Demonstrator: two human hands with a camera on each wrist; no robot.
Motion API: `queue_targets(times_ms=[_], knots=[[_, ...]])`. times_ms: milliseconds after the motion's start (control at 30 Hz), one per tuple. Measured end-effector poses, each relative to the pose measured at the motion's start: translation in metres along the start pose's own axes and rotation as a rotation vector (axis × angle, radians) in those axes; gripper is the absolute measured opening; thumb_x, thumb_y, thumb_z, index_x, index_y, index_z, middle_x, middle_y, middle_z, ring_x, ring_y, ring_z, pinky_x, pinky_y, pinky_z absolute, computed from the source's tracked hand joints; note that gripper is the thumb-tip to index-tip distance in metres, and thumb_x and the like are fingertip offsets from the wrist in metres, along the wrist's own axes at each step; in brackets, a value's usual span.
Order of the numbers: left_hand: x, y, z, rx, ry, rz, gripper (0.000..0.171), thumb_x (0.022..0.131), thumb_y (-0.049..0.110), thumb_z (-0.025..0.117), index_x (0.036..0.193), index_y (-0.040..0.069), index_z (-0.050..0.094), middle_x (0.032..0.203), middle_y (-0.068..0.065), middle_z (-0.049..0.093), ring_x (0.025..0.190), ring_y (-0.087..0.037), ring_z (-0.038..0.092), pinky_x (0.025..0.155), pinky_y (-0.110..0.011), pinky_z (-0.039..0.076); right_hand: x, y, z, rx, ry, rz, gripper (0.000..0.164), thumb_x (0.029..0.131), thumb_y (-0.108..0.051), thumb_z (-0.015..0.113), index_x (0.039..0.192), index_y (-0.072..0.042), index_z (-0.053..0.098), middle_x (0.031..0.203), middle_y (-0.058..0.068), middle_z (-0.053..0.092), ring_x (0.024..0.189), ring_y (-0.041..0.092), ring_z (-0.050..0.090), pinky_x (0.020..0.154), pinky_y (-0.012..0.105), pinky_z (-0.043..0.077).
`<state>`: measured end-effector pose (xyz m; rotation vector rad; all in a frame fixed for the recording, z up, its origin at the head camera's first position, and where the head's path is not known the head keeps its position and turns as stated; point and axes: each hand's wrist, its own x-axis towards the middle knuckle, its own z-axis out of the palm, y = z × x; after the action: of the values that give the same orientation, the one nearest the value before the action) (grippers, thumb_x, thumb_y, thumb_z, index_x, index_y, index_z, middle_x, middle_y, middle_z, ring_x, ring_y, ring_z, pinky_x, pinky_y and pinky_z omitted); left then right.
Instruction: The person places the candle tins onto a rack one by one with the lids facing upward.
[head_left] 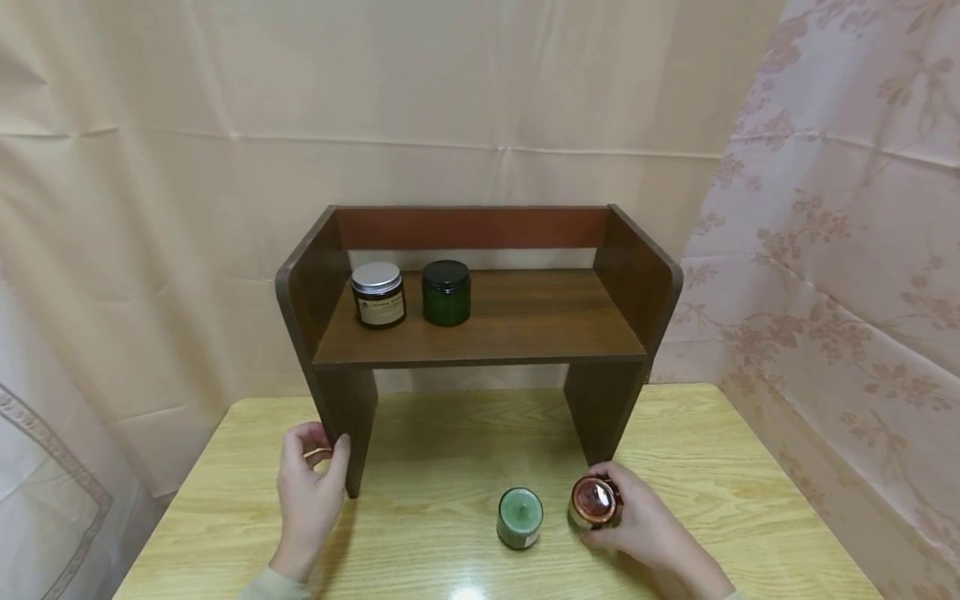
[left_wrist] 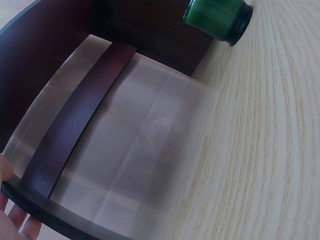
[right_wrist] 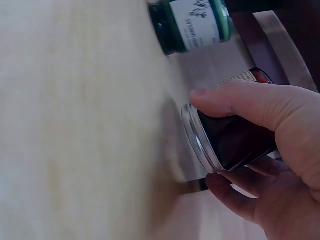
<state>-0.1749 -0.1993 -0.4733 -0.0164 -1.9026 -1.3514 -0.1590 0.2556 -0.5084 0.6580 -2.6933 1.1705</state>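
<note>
On the table (head_left: 712, 450), right hand (head_left: 645, 525) in curled grip around amber jar (head_left: 594, 502); left hand (head_left: 309, 492) clasping shelf leg (head_left: 352, 433).

We note dark amber jar (head_left: 594, 502), copper-toned lid, low right of centre in head view, on tabletop, tilted, lid facing up at camera. In right wrist view, silver rim and dark glass body show, thumb and fingers of right hand (head_left: 645, 525) curled round it. We log dark wooden shelf unit (head_left: 480, 317) mid-frame, upright on two legs; left hand (head_left: 309, 492) grips front edge of its left leg, lower left.
</note>
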Motion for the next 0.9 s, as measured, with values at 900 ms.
queue_targets(times_ms=[900], knots=[[0.0,-0.002,-0.001,0.016,-0.01,-0.012,0.026,0.095,-0.014,0.073,0.113,-0.011,0.055,0.101,-0.007,0.061,0.093,-0.007,0.059,0.079,-0.007,0.052,0.029,-0.04,-0.026,0.032,0.016,-0.119,0.073,0.065,-0.012,0.105,0.127,-0.022,0.067,0.112,-0.014,0.073,0.096,0.006,0.068,0.081,0.03,0.06]])
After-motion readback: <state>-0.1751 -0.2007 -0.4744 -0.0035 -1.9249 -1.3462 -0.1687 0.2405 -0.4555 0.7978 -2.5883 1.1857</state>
